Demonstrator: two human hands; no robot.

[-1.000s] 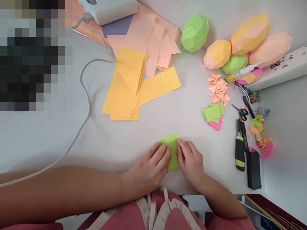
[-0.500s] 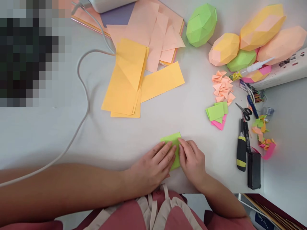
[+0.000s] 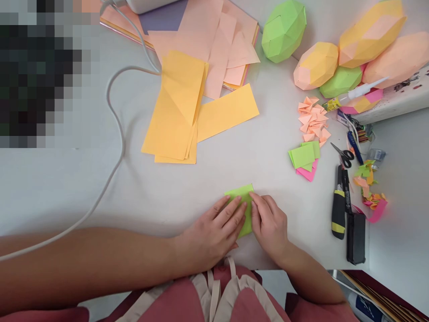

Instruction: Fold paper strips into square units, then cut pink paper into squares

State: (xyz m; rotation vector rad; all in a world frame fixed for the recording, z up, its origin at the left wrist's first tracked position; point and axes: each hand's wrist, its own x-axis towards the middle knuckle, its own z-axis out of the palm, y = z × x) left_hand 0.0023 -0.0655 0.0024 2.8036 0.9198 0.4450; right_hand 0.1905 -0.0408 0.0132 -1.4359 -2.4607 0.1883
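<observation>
Green paper rectangle (image 3: 248, 219) lies flat on the desk (image 3: 150, 192) near the front edge, between and partly under both hands. Left hand (image 3: 214, 232) is palm down, its fingers (image 3: 228, 210) stretched out, slightly spread and resting on the paper, not closed around anything. Right hand (image 3: 272, 221) is at the paper's right edge, fingers (image 3: 260, 204) curled, index tip touching near the upper right corner, thumb tucked below; cannot tell whether they pinch the edge or just press on it. Farther back, left of centre: stack of orange-yellow paper strips (image 3: 176, 112), overlapping one separate orange-yellow strip (image 3: 231, 112), with peach sheets (image 3: 199, 33) behind. White cable (image 3: 122, 134) curves down the left side. Right of the hands: small green folded papers (image 3: 302, 156) overlap a pink paper (image 3: 309, 172), with a pile of folded peach pieces (image 3: 311, 118) just behind. Along the right side: scissors (image 3: 346, 157), black-and-yellow utility knife (image 3: 338, 212), black pen (image 3: 346, 192), black case (image 3: 355, 239), colored paper scraps (image 3: 370, 199). Back right: green faceted paper model (image 3: 284, 31) apart from a cluster of others, including a yellow-and-peach one (image 3: 315, 66) and a plain peach one (image 3: 395, 60); glue tube (image 3: 348, 97) with a white nozzle sits against the cluster.
</observation>
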